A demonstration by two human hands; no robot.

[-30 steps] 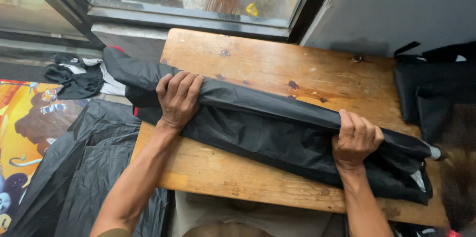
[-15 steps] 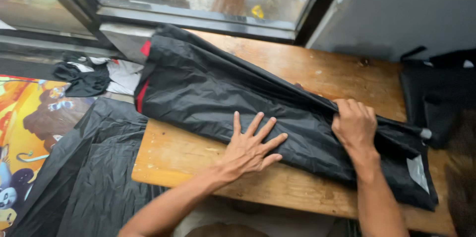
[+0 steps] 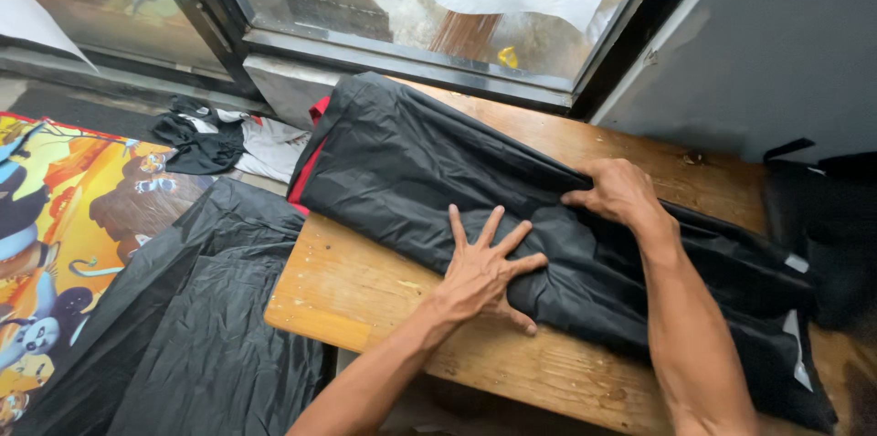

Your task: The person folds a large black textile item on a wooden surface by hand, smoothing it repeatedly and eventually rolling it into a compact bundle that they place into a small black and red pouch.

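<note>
Left hand is pressing flat, fingers spread, on the black cloth lying across the table, right hand beside it is pinching a fold; slick cloth beyond the left hand is overhanging, likely to slide off.

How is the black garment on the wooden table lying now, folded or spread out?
Folded lengthwise. The black garment lies as a long layered band across the wooden table; the left hand presses it flat, the right hand grips a fold.
</note>
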